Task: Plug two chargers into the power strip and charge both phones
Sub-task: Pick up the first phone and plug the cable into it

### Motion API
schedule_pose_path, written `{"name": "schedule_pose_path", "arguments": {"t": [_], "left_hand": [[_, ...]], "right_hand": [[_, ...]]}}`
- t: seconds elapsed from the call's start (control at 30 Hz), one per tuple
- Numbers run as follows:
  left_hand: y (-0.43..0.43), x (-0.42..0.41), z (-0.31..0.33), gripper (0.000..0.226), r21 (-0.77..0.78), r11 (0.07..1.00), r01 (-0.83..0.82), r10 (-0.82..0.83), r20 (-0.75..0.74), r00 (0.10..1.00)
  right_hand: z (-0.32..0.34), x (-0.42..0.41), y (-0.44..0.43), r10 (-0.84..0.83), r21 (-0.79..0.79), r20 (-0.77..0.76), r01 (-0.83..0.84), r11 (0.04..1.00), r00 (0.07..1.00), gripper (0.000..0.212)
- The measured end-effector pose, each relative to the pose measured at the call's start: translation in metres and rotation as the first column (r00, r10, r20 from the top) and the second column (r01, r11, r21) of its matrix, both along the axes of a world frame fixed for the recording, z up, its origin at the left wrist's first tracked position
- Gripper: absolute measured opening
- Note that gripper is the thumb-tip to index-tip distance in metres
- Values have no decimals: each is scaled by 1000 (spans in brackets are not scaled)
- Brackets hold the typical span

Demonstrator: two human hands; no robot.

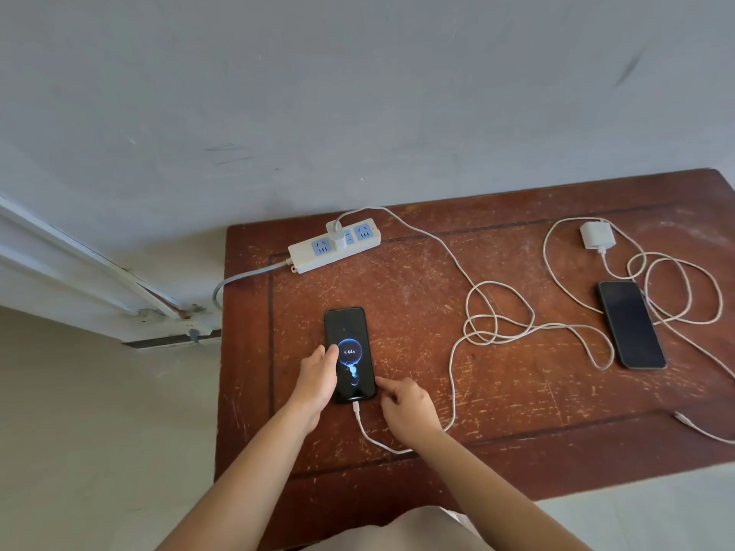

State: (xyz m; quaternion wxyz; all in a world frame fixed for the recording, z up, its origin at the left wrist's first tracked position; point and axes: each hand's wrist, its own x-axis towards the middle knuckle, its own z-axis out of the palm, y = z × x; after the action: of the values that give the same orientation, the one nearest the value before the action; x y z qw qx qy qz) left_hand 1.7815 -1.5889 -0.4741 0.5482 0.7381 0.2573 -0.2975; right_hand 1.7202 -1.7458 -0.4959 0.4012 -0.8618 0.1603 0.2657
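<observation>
A: What does the head camera show?

B: A scratched brown tabletop [517, 391] against a grey wall. A white power strip [334, 245] lies at the far left edge with one white charger [337, 234] plugged in. Its cable [451, 375] loops across to a phone [350, 353] whose lit screen reads 44%.

A: And the hands?

B: The left hand [316, 381] rests on that phone's left edge, fingers loosely open. The right hand [407, 405] touches its lower right corner with the index finger, the others curled, gripping nothing.

A: The rest?

B: A second charger [594, 235] lies unplugged far right, and a dark phone [631, 324] lies beside its coiled cable [676, 292].
</observation>
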Motion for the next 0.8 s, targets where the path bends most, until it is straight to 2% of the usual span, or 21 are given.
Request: {"name": "schedule_pose_path", "arguments": {"t": [0.07, 0.23, 0.33, 0.43, 0.5, 0.6, 0.7, 0.8], "left_hand": [[4, -4, 0, 63, 40, 996, 80, -81, 30, 996], [14, -10, 0, 56, 163, 950, 266, -289, 135, 948], [13, 1, 7, 55, 347, 849, 398, -481, 197, 854], [-2, 13, 27, 56, 503, 728, 467, -641, 257, 723], [-21, 18, 44, 58, 595, 649, 475, -720, 277, 637], [-66, 15, 69, 59, 695, 575, 431, -783, 315, 537], [-126, -1, 85, 59, 730, 557, 396, -803, 351, 482], [-196, -29, 87, 60, 696, 591, 407, -784, 377, 493]], "right_hand": [[1, -2, 5, 34, -85, 27, -32, 996, 999, 46], [12, -6, 9, -30, -120, 56, 36, 992, 998, 45], [26, -7, -10, -109, -157, 139, 131, 979, 984, 47], [42, -9, -47, -116, -277, 284, 198, 940, 952, 52], [52, -14, -79, -96, -372, 367, 241, 896, 925, 55], [63, -30, -134, -111, -424, 462, 329, 844, 880, 61], [65, -56, -194, -162, -428, 507, 410, 805, 846, 64], [56, -95, -254, -242, -401, 488, 461, 792, 839, 64]]}}
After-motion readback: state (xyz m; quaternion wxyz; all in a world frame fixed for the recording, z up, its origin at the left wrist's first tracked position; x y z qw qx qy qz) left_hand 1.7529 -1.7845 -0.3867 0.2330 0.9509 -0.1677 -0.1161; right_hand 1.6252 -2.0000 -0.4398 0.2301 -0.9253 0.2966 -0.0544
